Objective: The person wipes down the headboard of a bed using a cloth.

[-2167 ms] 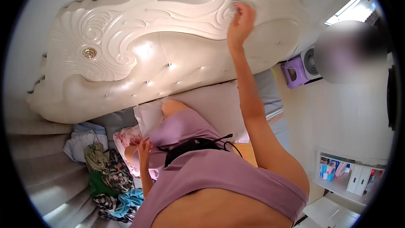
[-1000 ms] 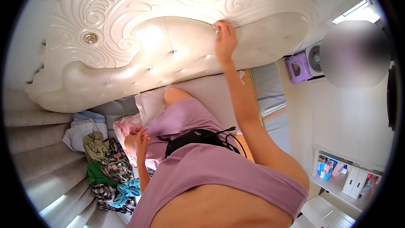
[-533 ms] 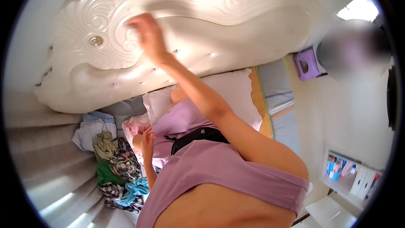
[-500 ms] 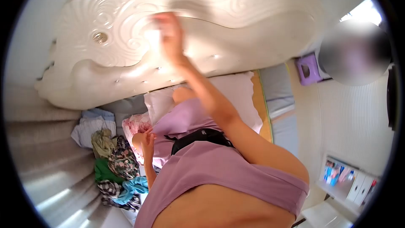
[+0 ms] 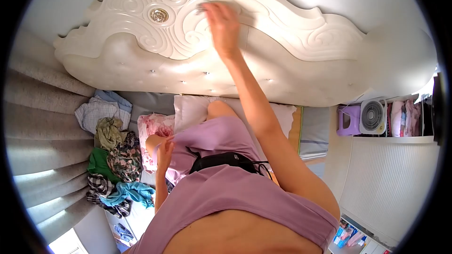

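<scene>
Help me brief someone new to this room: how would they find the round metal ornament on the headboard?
Start at the big cream carved headboard behind the bed. Near its top, left of the raised right hand, sits the round ornament. It is the only shiny metallic disc amid the pale swirls, much larger than the small studs below.

Right hand raised on a stretched arm, fingers blurred — left hand low, loosely curled by the hip.

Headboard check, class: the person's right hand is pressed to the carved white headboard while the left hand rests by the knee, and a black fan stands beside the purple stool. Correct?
Not quite. The head view shows the fan is white, not black. The rest holds: right hand on the headboard, left hand by the knee, purple stool beside the fan.
</scene>
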A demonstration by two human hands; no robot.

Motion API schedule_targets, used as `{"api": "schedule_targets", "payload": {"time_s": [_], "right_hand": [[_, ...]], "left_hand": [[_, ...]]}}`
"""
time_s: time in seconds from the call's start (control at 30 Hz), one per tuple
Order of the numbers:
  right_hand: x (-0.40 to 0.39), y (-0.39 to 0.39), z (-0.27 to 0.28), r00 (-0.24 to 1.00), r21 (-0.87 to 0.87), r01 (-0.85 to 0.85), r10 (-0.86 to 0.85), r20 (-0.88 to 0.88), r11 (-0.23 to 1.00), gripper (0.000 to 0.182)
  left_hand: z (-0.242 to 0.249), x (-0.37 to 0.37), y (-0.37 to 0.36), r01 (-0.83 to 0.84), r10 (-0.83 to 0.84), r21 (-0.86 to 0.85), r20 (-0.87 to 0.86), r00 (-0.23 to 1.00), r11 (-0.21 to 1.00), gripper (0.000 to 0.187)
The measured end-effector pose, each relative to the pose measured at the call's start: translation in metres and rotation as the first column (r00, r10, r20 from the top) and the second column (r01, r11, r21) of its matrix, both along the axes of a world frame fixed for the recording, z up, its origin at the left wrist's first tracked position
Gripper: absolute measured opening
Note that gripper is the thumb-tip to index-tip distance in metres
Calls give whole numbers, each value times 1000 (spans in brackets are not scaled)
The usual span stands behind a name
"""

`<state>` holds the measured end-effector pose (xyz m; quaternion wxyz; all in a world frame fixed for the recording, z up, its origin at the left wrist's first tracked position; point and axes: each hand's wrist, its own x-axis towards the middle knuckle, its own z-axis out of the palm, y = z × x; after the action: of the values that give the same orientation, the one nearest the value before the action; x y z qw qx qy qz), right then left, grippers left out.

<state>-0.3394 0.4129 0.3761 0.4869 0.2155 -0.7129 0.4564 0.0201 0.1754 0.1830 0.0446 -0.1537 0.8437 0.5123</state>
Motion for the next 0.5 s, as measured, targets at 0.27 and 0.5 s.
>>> {"api": "schedule_targets", "payload": {"time_s": [0.27,0.5], "right_hand": [[27,4,36,560,-322,-414,517,648,851,24],[-11,57,0,972,441,105,2,-235,891,25]], "left_hand": [[-7,22,7,-11,11,47,-10,1000,999,29],[-29,23,4,-122,117,71,65,991,990,28]]}}
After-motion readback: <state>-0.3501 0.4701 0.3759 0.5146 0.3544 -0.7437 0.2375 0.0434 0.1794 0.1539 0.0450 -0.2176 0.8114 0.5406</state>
